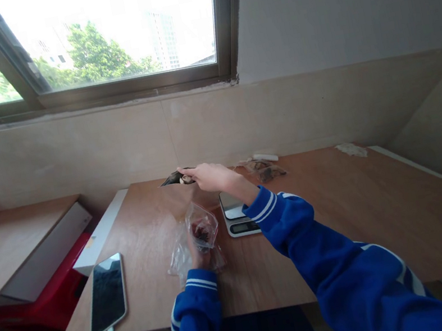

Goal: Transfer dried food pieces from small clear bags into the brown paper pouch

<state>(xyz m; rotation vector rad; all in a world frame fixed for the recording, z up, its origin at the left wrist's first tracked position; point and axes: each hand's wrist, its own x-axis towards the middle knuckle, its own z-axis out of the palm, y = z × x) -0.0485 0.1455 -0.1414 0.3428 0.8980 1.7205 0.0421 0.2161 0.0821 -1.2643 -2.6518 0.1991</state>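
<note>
My left hand is closed around a clear plastic bag whose mouth gapes upward. Dark reddish-brown bits lie inside; their kind is unclear. Farther back and above the bag, my right hand grips a dark, flat, pointed thing that juts out to the left, with its index finger laid along it. Fingers hide most of that thing, so its kind does not show. A kitchen scale with a small display sits beside the bag, partly covered by my right forearm.
Small clear bags with brown contents lie by the wall, near a white roll-like object. A crumpled white piece is at back right. On the left, a phone with a charging cable lies near the edge of the wooden table.
</note>
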